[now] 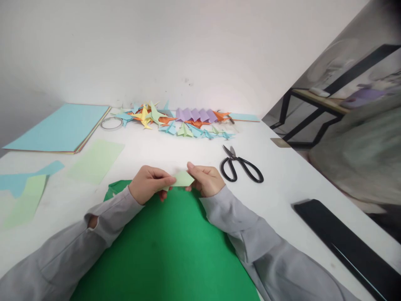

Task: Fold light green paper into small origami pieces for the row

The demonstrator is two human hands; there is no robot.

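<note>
A small folded piece of light green paper (182, 179) is held between my two hands, above the far edge of a green sheet (169, 251). My left hand (151, 182) pinches its left end between thumb and fingers. At the right end, my right hand (206, 179) grips the paper with the thumb on top. The fingers under the paper are partly hidden. To the right of my right hand lie black-handled scissors (241, 164), their blades slightly apart and pointing away from me.
Folded paper figures (153, 115) and a pleated purple paper (196, 114) line the wall. On the left are a stack of coloured paper (59, 127), a wire coil (112, 123), a light green sheet (97, 161) and blue scraps (19, 182). A long black object (341, 246) lies at right.
</note>
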